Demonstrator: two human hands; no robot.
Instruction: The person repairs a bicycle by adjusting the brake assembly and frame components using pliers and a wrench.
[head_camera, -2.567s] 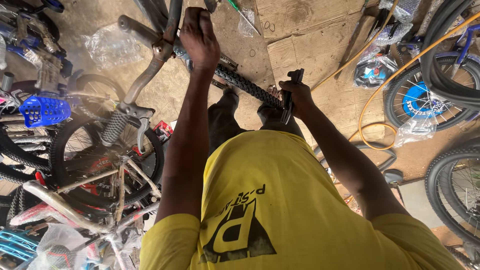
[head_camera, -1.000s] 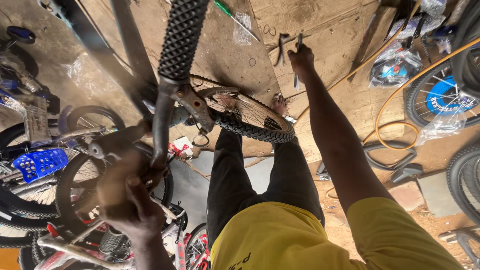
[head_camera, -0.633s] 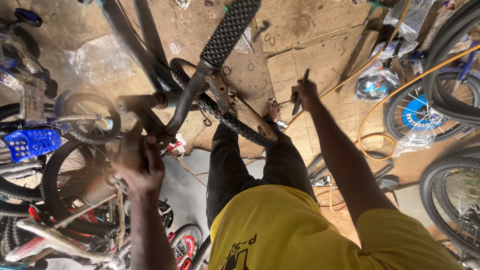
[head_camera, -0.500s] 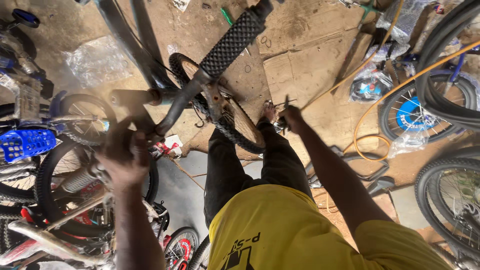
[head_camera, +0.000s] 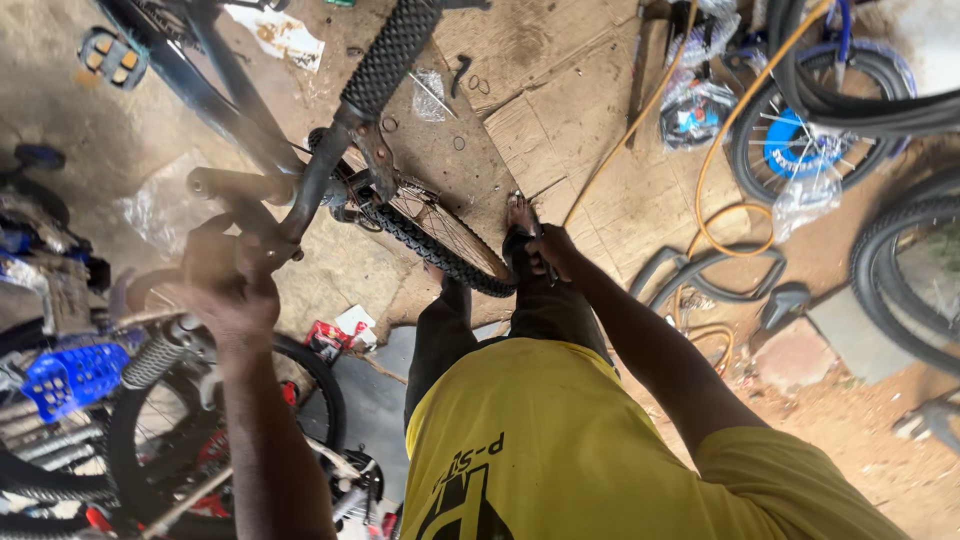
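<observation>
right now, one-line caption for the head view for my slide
Left hand grips a bicycle frame; right hand rests by its knobby tyre.

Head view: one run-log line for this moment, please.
left hand: grips bike frame | right hand: holds small tool beside tyre | floor: orange hose

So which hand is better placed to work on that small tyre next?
Probably the right hand: it sits right beside the tyre. The left hand grips the frame, farther off.
</observation>
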